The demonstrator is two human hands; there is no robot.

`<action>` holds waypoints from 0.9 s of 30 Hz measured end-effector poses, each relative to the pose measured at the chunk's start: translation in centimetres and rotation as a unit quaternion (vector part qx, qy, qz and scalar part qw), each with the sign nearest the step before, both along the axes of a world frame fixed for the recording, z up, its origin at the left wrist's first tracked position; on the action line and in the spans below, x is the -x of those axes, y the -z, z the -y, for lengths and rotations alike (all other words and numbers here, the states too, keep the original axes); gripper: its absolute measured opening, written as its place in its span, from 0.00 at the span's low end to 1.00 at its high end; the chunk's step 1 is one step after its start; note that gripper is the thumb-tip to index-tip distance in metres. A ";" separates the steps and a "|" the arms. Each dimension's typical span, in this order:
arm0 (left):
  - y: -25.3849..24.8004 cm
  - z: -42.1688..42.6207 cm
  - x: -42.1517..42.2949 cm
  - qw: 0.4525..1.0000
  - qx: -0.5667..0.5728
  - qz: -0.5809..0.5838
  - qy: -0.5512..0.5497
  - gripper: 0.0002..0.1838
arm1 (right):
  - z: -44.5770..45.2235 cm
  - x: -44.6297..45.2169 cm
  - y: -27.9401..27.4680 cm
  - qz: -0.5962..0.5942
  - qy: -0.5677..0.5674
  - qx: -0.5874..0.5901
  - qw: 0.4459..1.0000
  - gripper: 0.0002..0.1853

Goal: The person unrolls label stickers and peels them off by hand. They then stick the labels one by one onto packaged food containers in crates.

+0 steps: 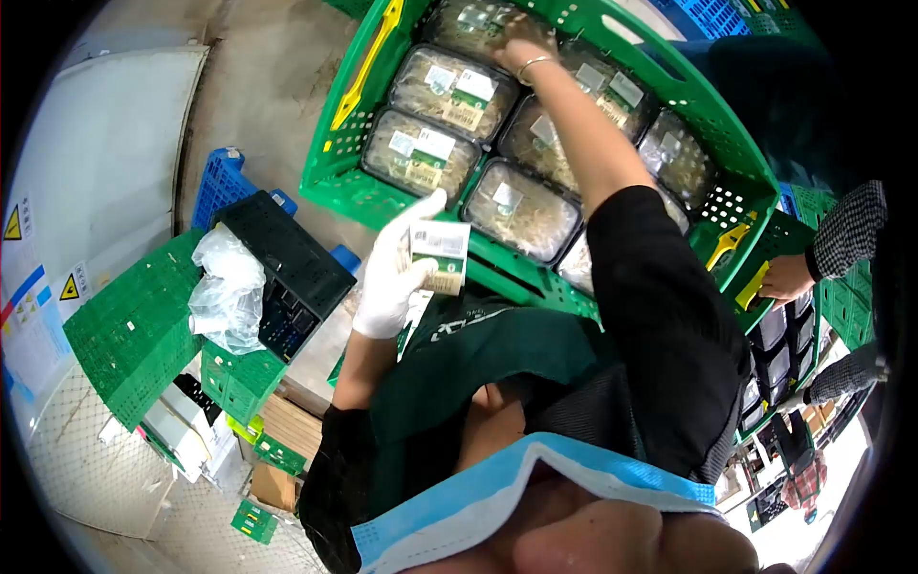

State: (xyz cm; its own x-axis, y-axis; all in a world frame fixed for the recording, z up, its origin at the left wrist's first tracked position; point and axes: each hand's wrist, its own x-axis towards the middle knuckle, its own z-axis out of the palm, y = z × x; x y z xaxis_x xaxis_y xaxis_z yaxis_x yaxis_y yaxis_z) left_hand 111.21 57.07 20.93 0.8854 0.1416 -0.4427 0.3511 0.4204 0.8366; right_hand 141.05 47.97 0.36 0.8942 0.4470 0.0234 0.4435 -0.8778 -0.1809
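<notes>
My left hand (394,263), in a white glove, grips a small stack of printed labels (442,251) between thumb and fingers beside the near side of a green crate (330,191). My right hand (526,43), bare with a bracelet at the wrist, reaches across the crate onto a far clear-lidded food pack (449,27). Its fingers are blurred against the lid. Several such packs lie in rows in the crate. Two left-hand packs, the upper pack (457,91) and the lower pack (421,153), bear green-and-white labels. The near middle pack (521,209) shows just a small white label.
At the left, a black crate (277,258) and a crumpled clear plastic bag (229,292) rest on green crates (134,325). On the right, another person's hand (786,280) is at a yellow crate handle (754,287). Black trays (779,354) sit below it.
</notes>
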 end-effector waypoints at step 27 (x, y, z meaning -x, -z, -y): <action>2.3 -0.9 3.0 0.975 -0.091 -0.129 0.154 0.10 | 13.8 17.6 -9.2 -0.062 0.118 -0.088 0.987 0.27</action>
State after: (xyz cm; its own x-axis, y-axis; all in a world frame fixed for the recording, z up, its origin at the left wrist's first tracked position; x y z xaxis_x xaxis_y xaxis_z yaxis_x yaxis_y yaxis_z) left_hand 108.16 57.97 18.60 0.7606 -0.0167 -0.6490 0.6462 0.1150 0.7544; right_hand 123.43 34.19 9.58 0.9740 0.2239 -0.0335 0.1949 -0.9044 -0.3795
